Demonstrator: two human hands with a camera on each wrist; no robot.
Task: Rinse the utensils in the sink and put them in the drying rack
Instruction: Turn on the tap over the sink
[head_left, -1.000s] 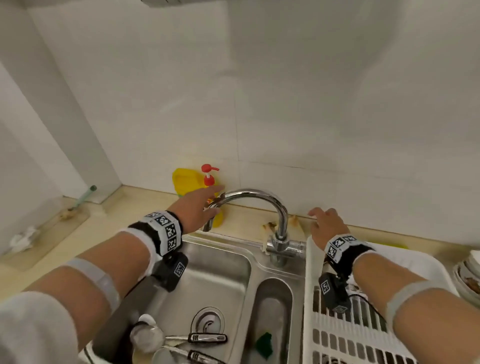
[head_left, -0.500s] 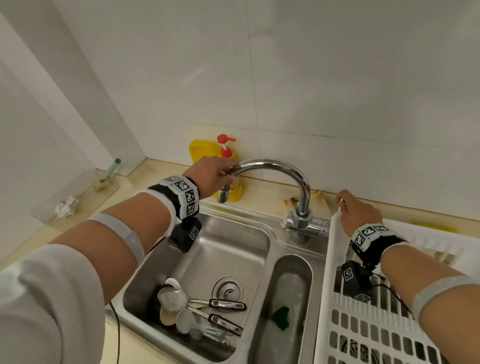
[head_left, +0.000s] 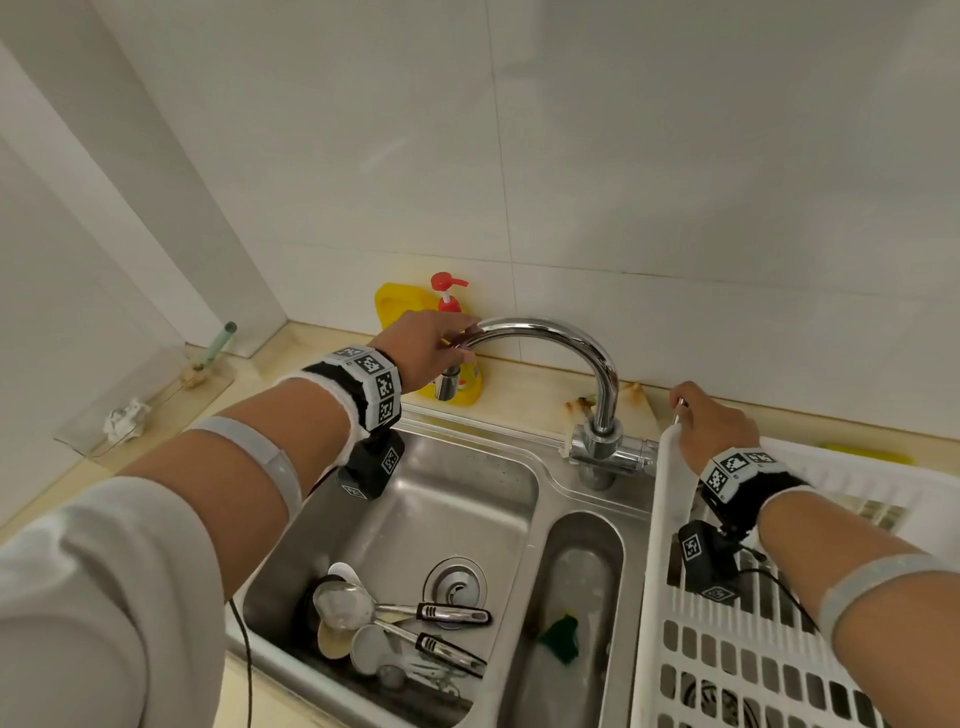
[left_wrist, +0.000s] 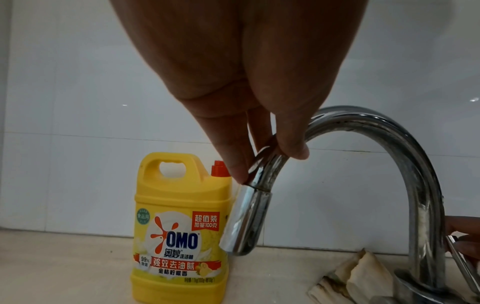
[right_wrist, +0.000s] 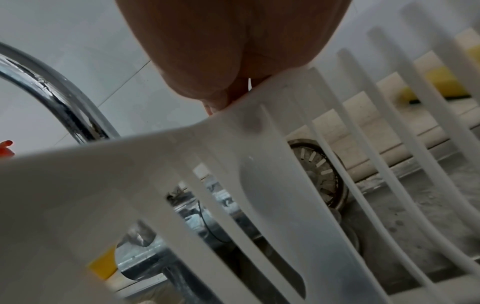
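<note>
Several dirty spoons and ladles (head_left: 395, 623) with black-and-steel handles lie piled in the front of the left sink basin (head_left: 467, 499). My left hand (head_left: 436, 343) (left_wrist: 259, 156) grips the chrome faucet spout (head_left: 561, 332) (left_wrist: 389, 144) just above its outlet, thumb on one side and fingers on the other. My right hand (head_left: 711, 426) (right_wrist: 233, 51) reaches over the rim of the white drying rack (head_left: 654, 519) (right_wrist: 130, 164) and curls round the faucet lever (left_wrist: 457, 253) behind it. No water is running.
A yellow dish soap bottle (left_wrist: 179, 226) stands against the wall behind the spout. A green sponge (head_left: 561, 631) lies in the narrow middle basin. A stained rag (left_wrist: 363, 273) sits by the faucet base, and a crumpled tissue (head_left: 124, 415) on the left counter.
My head has tilted down, so the utensils in the basin now show fully. My left hand has gone from touching the spout end to gripping it. My right hand stays at the lever.
</note>
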